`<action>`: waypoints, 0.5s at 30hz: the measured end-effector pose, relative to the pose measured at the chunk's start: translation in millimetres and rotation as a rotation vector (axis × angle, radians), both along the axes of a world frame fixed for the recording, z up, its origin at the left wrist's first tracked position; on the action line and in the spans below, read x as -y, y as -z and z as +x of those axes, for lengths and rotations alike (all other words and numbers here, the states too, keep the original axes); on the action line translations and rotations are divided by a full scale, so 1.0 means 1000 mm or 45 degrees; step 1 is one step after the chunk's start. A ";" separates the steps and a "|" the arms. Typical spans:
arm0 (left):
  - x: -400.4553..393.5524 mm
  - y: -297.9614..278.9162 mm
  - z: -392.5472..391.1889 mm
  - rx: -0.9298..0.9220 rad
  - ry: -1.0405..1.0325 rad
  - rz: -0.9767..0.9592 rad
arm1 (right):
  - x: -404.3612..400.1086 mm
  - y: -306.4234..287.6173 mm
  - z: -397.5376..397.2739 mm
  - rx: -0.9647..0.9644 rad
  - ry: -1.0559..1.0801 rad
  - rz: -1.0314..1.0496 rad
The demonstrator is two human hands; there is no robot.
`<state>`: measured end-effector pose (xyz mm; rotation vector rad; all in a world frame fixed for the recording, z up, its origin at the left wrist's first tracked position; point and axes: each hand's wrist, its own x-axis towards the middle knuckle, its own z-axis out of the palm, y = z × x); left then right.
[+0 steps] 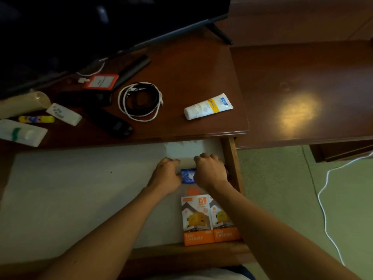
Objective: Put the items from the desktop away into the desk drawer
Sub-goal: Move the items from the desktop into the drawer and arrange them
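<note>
The desk drawer [80, 188] stands pulled out, lined in white. Inside at its right end, my left hand [166, 175] and my right hand [210, 170] both hold a small blue patterned item [188, 176] between them, fingers curled over its ends. Most of that item is hidden. Just in front of it lie two orange fast-charger boxes [198, 221] side by side. On the desktop [191, 63] remain a white-and-yellow tube [209, 106], a coil of black and white cables [140, 101], a dark remote [115, 125] and an orange card holder [100, 81].
At the desktop's left lie a white remote [64, 114], a yellow marker [36, 119], a white packet [21, 132] and a cream roll [24, 103]. A TV [90, 23] stands at the back. A lower wooden top [302, 93] adjoins right; a white cable [325, 199] trails on the floor.
</note>
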<state>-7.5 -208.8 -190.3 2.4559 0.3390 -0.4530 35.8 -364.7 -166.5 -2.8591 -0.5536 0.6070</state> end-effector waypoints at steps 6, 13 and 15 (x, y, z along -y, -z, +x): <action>-0.065 -0.041 -0.016 0.280 -0.225 0.037 | -0.074 -0.038 -0.009 0.141 0.012 0.372; -0.141 -0.089 0.003 0.571 -0.513 0.078 | -0.146 -0.067 0.000 0.279 0.064 0.573; -0.160 -0.097 0.018 0.578 -0.516 0.113 | -0.161 -0.070 0.007 0.307 -0.005 0.528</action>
